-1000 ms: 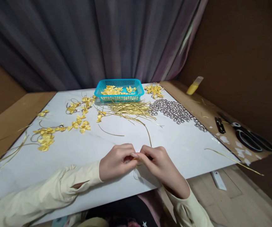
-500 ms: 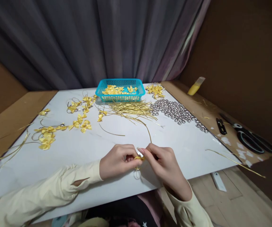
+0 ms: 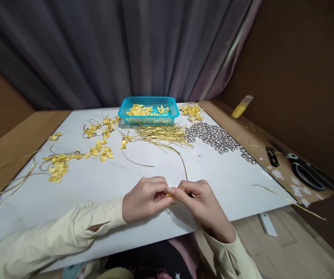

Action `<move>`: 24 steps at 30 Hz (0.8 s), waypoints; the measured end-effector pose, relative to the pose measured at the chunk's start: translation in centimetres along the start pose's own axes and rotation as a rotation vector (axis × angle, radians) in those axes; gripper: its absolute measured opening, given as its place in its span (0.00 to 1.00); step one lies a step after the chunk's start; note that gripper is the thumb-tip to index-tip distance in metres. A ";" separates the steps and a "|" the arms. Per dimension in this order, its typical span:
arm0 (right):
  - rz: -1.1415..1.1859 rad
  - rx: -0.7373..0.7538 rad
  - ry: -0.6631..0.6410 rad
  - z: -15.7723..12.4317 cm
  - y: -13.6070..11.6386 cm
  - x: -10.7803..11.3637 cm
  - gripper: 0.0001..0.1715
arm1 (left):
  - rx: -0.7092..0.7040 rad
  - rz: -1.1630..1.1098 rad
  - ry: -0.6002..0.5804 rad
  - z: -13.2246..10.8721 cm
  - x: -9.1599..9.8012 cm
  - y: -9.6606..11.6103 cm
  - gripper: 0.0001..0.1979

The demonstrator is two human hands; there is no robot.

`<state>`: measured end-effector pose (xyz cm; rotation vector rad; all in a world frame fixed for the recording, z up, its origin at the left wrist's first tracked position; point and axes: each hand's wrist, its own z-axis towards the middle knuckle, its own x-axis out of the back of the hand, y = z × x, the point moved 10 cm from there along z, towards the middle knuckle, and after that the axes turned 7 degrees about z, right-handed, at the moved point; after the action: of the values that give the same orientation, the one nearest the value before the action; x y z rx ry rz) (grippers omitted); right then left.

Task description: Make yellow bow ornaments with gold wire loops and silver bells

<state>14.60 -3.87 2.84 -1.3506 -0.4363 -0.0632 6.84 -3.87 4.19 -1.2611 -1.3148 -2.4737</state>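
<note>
Near the front edge of the white table, my left hand (image 3: 146,197) is closed in a pinch on a small yellow bow (image 3: 169,194), mostly hidden by the fingers. A thin wire loop (image 3: 167,211) hangs below it. My right hand (image 3: 203,205) meets the left one, its thumb and finger pressed together at the bow; whether it grips the bow or its wire is hidden. A gold wire (image 3: 183,164) runs from the wire pile down to behind the right hand.
A blue basket (image 3: 148,120) of yellow bows stands at the back. Before it lie gold wires (image 3: 162,135); silver beads (image 3: 213,136) are to the right. Bows with wires (image 3: 58,170) lie left. Black scissors (image 3: 308,174) and a yellow tube (image 3: 241,107) are at the right.
My right hand has moved slightly left and its thumb now touches my left fingertips. The bow is more covered than before.
</note>
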 end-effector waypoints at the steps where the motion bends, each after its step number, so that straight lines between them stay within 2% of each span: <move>1: 0.003 0.008 0.010 0.0 -0.1 0.0 0.24 | 0.016 -0.018 -0.010 0.0 -0.1 -0.1 0.09; 10: -0.007 0.197 0.167 -0.7 -2.0 1.1 0.19 | 0.201 -0.219 -0.075 0.1 -0.7 -1.6 0.10; 14: -0.069 0.276 0.198 -1.2 -2.6 1.4 0.18 | 0.206 -0.257 -0.085 0.1 -0.7 -1.3 0.08; 20: 0.042 0.180 0.052 -0.2 -1.4 0.7 0.21 | 0.029 -0.084 -0.024 0.0 0.1 0.4 0.09; 24: 0.041 0.189 0.012 -0.1 -1.4 0.3 0.21 | 0.027 -0.058 0.005 -0.2 0.1 0.2 0.09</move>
<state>14.47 -4.21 4.24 -1.1720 -0.3945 0.0037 6.75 -4.11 4.36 -1.2270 -1.3977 -2.4870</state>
